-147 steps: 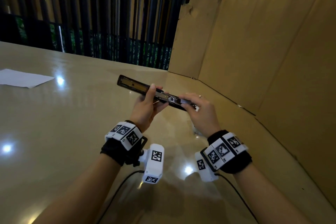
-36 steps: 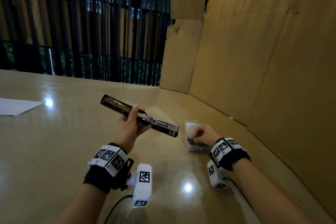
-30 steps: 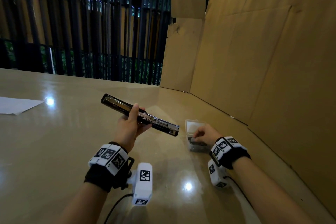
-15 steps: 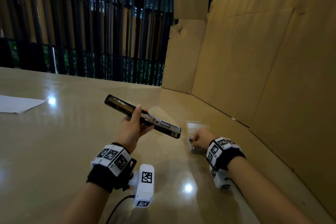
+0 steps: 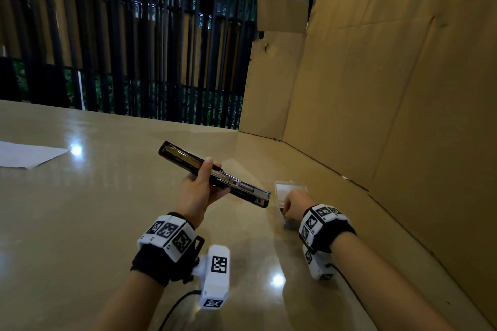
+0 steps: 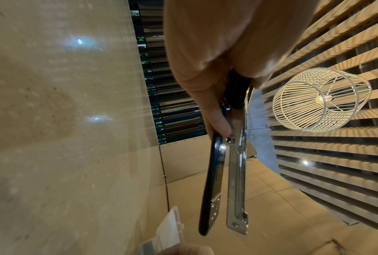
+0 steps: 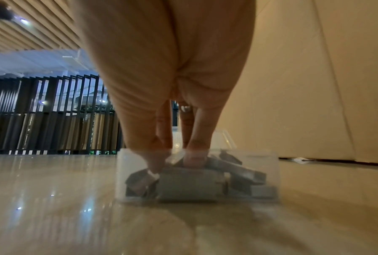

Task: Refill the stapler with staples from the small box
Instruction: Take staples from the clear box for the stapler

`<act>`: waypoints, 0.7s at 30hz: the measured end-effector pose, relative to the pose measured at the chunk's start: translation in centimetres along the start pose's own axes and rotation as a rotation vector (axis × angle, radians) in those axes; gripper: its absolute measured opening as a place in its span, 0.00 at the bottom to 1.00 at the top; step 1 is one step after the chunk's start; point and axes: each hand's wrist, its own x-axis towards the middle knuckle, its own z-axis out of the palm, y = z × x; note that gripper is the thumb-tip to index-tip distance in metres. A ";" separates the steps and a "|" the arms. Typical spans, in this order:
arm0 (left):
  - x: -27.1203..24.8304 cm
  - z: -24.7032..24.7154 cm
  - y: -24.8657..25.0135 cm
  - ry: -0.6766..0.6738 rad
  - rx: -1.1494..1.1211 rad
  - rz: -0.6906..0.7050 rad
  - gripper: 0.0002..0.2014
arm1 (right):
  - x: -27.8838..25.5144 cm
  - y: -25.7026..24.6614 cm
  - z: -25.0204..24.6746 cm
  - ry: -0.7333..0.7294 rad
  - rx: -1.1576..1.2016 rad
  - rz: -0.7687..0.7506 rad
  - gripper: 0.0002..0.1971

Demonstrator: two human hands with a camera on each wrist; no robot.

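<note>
The opened stapler (image 5: 215, 175) is gripped in the left hand (image 5: 197, 191), thumb over its top, and held above the table (image 5: 80, 223). The right hand (image 5: 294, 204) is dipped into the clear small box (image 7: 268, 174) to the right, its fingertips (image 7: 154, 168) pinched around a strip of staples (image 7: 188, 184).

stapler (image 5: 215, 174) left of box (image 5: 289, 191), staples (image 7: 190, 186) inside

Right hand (image 5: 293, 204) off the stapler (image 5: 215, 174) — now lower right, fingers (image 7: 194, 155) down among staples (image 7: 190, 186) in box (image 7: 271, 172).
</note>
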 end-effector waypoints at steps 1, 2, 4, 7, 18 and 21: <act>0.0 0.0 0.0 -0.003 0.002 -0.002 0.14 | 0.0 0.0 0.0 0.001 0.008 0.000 0.13; -0.1 0.0 0.0 -0.005 0.002 -0.004 0.14 | -0.1 0.0 0.0 0.007 0.027 0.002 0.13; -0.1 0.0 0.0 -0.009 0.000 -0.005 0.13 | -0.2 0.1 -0.2 0.048 0.070 0.003 0.11; -0.1 0.1 0.0 -0.013 -0.001 -0.004 0.14 | -0.3 0.6 -0.2 0.110 0.108 -0.003 0.11; -0.3 0.2 0.0 -0.019 0.002 -0.001 0.13 | 0.0 0.7 0.3 -0.002 0.107 -0.009 0.13; -0.2 0.2 -0.1 -0.013 0.005 -0.006 0.13 | 0.0 0.7 0.2 -0.001 0.111 -0.019 0.12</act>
